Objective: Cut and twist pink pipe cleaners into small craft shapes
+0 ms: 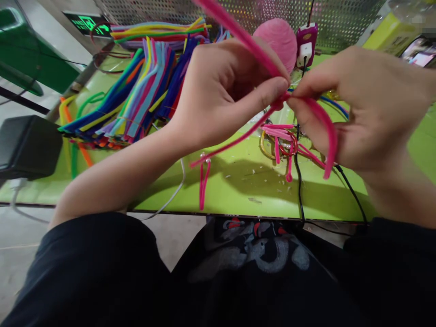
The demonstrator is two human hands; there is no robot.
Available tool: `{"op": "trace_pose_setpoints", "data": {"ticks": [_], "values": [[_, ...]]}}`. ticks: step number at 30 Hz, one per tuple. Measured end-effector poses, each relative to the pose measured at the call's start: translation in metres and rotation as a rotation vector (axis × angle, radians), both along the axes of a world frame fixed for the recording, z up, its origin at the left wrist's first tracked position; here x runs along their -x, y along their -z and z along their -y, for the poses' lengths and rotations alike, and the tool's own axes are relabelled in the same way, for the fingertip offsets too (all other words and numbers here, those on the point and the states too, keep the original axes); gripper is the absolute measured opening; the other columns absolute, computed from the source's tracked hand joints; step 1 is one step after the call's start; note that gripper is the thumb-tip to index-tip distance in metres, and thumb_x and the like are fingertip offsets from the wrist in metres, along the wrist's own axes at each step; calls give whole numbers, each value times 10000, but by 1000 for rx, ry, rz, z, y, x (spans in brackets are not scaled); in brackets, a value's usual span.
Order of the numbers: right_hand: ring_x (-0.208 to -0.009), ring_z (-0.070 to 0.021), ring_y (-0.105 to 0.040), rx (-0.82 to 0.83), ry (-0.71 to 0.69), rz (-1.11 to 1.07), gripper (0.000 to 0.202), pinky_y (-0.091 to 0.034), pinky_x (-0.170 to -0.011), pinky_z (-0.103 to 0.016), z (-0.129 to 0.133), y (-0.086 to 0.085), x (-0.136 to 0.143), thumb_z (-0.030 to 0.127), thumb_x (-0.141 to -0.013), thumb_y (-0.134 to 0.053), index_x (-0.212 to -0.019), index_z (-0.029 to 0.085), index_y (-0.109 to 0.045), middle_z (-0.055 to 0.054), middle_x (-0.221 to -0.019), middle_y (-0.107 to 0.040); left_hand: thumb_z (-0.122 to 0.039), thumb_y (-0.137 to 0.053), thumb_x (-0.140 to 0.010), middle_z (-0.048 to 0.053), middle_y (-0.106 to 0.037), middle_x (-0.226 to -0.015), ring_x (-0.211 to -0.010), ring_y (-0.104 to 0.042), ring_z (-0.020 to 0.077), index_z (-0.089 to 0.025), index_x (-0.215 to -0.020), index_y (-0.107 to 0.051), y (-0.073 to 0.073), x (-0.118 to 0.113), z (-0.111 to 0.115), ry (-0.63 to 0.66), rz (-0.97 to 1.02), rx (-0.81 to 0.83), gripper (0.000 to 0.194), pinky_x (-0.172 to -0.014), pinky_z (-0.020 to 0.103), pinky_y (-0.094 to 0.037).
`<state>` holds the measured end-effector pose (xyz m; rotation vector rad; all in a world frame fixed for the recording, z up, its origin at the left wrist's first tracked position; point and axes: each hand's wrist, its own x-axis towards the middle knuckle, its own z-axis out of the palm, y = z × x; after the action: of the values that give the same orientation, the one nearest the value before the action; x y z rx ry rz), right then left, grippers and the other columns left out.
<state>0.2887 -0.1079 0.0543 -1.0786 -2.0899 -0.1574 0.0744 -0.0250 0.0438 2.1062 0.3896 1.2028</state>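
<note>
Pink pipe cleaners cross between my two hands above the green table. My left hand pinches them between thumb and fingers, with one thick strand rising to the top edge and a thinner one trailing down left. Close beside it, my right hand is closed on them too, and a curved end hangs below its fingers. A bent pink piece with pearly beads lies on the table below my left hand. Under the hands are more pink pieces with red and gold rings.
Bundles of coloured pipe cleaners cover the table's back left. A pink yarn ball and a purple device stand behind the hands. A black cable crosses the green table. A black box is at the left.
</note>
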Motion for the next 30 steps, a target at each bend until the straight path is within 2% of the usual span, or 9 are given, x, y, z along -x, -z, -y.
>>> {"op": "trace_pose_setpoints", "data": {"ticks": [3, 6, 9, 11, 13, 15, 20, 25, 30], "values": [[-1117, -256, -681, -85, -8, 33, 294, -550, -1079, -375, -8, 13, -9, 315, -938, -793, -1217, 405, -766, -3, -1143, -747, -534, -842, -865, 3, -613, -661, -584, -519, 63, -132, -792, -735, -2, -1, -2, 80, 20, 166, 422, -541, 232, -379], [-1117, -234, -697, -93, -65, 66, 250, -573, -1069, -333, -19, 19, -16, 308, -917, -816, -1144, 404, -776, 9, -1107, -755, -544, -810, -880, -59, -459, -563, -506, -396, 8, -135, -694, -638, -6, 0, -5, 107, -152, 390, 482, -525, 198, -264], [-1043, -186, -708, -344, -192, 309, 251, -601, -969, -317, -30, 17, -16, 177, -989, -677, -1172, 344, -717, 19, -1102, -744, -645, -725, -904, -74, -473, -567, -479, -397, -14, -131, -718, -595, -11, 0, -4, 155, -384, 564, 562, -556, 179, -297], [-992, -175, -706, -526, -262, 430, 249, -609, -889, -306, -35, 14, -16, 112, -998, -609, -1190, 259, -666, -9, -1060, -723, -639, -774, -866, -70, -519, -583, -487, -424, -11, -123, -761, -601, -15, -1, -1, 139, -393, 615, 554, -569, 183, -310], [-971, -174, -699, -581, -282, 441, 209, -604, -858, -303, -40, 14, -15, 100, -1002, -597, -1183, 199, -633, -34, -1026, -699, -546, -868, -809, -62, -567, -618, -536, -482, 5, -117, -812, -607, -17, -2, 2, 109, -283, 586, 503, -593, 195, -326], [-994, -174, -690, -509, -267, 365, 181, -595, -882, -312, -45, 15, -15, 100, -1006, -605, -1166, 183, -619, -41, -1056, -693, -410, -884, -821, -39, -624, -673, -605, -546, 31, -105, -856, -643, -18, -1, 3, 107, -194, 501, 390, -613, 209, -340], [-1000, -178, -684, -436, -306, 158, 70, -588, -901, -341, -54, 23, -12, 207, -1050, -573, -1101, 164, -593, -75, -1096, -690, -177, -806, -836, 14, -693, -736, -621, -558, 61, -91, -914, -775, -16, 5, -3, 168, -219, 442, 120, -568, 233, -319], [-898, -156, -656, -454, -255, 93, 26, -552, -833, -324, -53, 28, -4, 210, -1062, -544, -1078, 191, -544, -44, -983, -650, -280, -822, -833, 7, -669, -658, -448, -364, 29, -172, -831, -772, -9, 4, -9, 194, -173, 414, 119, -454, 259, -209], [-859, -136, -620, -392, -267, 81, 35, -517, -845, -329, -50, 30, -3, 196, -1057, -539, -1029, 215, -529, -13, -967, -627, -377, -740, -920, 8, -592, -535, -428, -348, 68, -197, -717, -739, -7, 2, -8, 181, -155, 383, 271, -469, 306, -192]]}}
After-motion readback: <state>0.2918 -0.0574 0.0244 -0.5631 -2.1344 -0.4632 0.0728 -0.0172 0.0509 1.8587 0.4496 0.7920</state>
